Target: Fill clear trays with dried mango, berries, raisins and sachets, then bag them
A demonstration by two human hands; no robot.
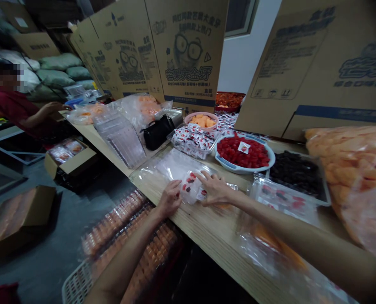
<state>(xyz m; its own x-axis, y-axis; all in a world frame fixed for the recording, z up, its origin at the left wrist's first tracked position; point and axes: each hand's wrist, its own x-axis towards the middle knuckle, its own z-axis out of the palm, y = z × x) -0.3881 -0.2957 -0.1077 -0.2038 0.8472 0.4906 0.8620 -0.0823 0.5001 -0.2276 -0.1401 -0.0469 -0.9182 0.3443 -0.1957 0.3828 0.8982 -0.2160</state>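
Note:
A small clear plastic tray (188,196) with red and dark candies in it lies on the wooden table near its front edge, between my hands. My left hand (170,199) is closed at the tray's left side, its fingers curled against the rim. Over the right end arches my right hand (216,188), fingertips on the far side and thumb toward the near side, gripping it. A small printed sachet (202,194) shows beside the right thumb. Clear plastic film (172,162) lies just beyond the tray.
Behind are a blue-white basin of red candies (243,154), a box of printed sachets (192,139), a black bag (158,132) and stacked clear trays (124,141). Dark candies (294,174) and a large bag of orange pieces (349,169) stand right. A person (15,105) works at left.

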